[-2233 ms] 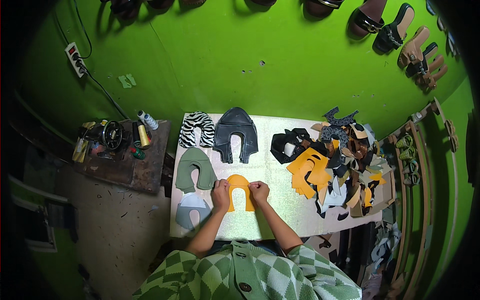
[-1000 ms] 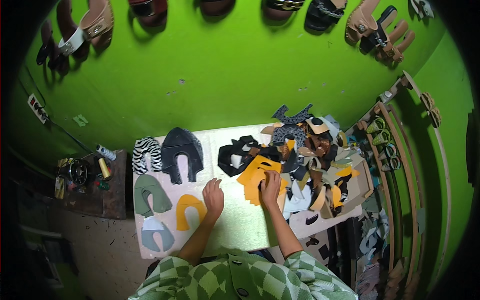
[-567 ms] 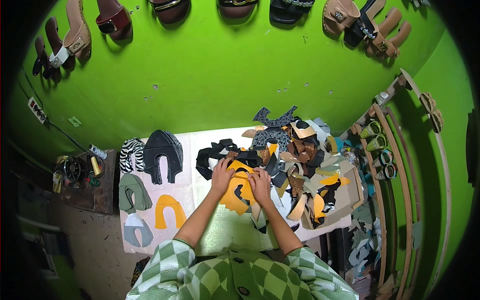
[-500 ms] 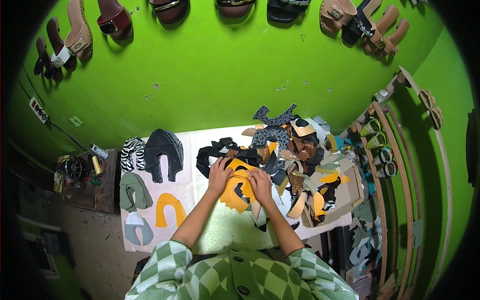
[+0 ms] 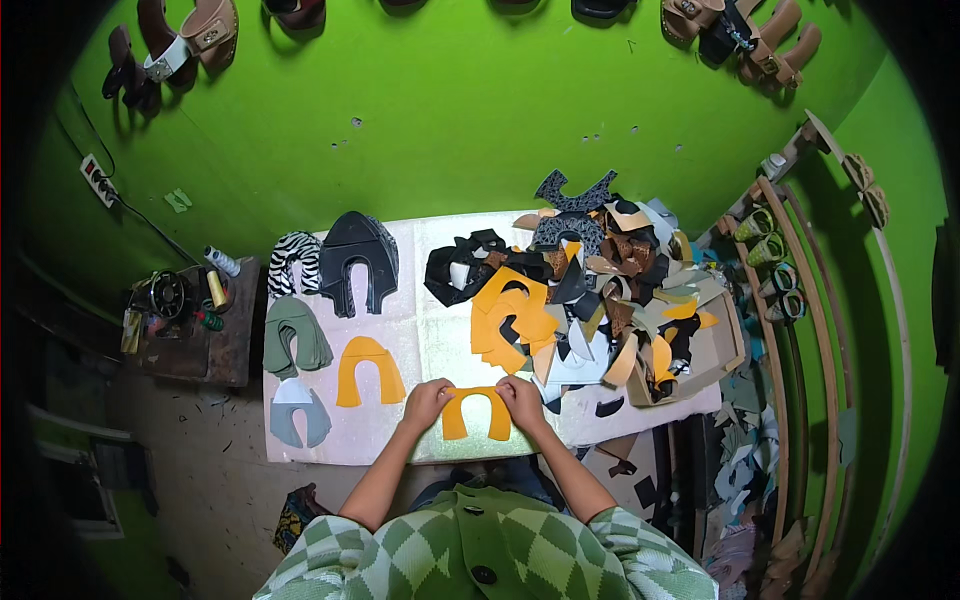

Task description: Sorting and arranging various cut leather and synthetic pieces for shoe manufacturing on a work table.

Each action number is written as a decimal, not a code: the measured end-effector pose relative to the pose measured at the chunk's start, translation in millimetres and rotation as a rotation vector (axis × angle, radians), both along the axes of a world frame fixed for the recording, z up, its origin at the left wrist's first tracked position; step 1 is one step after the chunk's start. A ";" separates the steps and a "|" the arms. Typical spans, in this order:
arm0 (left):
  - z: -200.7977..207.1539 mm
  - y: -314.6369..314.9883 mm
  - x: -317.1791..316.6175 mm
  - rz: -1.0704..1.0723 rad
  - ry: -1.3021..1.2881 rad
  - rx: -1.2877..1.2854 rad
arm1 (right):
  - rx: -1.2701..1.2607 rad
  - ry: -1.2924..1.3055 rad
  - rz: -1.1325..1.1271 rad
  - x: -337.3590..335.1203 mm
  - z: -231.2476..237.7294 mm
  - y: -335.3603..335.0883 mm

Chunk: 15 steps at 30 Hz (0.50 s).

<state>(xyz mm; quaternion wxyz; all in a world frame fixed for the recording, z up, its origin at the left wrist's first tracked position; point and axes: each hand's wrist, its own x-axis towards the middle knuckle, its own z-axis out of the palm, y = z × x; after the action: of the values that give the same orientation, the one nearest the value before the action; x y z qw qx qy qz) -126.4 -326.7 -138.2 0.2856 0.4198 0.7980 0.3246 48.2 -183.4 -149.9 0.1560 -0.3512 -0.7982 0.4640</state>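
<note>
Near the front edge of the table, a yellow arch-shaped cut piece [image 5: 456, 416] is stretched between my hands, its two legs pointing toward me. My left hand [image 5: 427, 404] pinches its upper left corner. At the upper right corner, my right hand [image 5: 521, 402] grips it the same way. Farther off lie more yellow cut pieces [image 5: 498, 318], overlapping at the edge of a heap of mixed scraps [image 5: 600, 335]. Left of my hands, another yellow arch piece [image 5: 366, 349] rests flat on the table.
Stacked arch pieces stand on the table's left: black [image 5: 357, 240], zebra-striped [image 5: 281, 258], olive green [image 5: 290, 318] and grey [image 5: 287, 432]. A cardboard box [image 5: 722, 350] holds scraps at right. A sewing machine [image 5: 170, 297] is far left. Sandals [image 5: 205, 35] hang on the green wall.
My hands have drawn back toward me from the yellow pieces by the heap and now hold one yellow arch piece over the table's front. The whole view has shifted.
</note>
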 end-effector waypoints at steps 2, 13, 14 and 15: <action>-24.0 -12.6 5.6 0.019 0.058 0.105 | 0.091 -0.058 -0.006 2.0 -5.7 -9.2; -27.1 -8.9 24.1 0.011 0.304 0.192 | 0.553 -0.355 -0.362 9.1 4.2 26.5; -25.8 -7.1 26.0 0.009 0.291 0.198 | 0.539 -0.376 -0.344 8.4 0.9 29.5; -26.6 -4.9 27.2 0.004 0.263 0.231 | 0.491 -0.363 -0.348 11.1 -2.2 30.5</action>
<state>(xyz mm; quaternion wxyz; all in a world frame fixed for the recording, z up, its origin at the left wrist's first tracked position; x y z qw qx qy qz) -99.2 -331.5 -164.9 0.1280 0.4871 0.7866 0.3571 59.3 -152.9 -152.1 0.1680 -0.5107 -0.8289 0.1545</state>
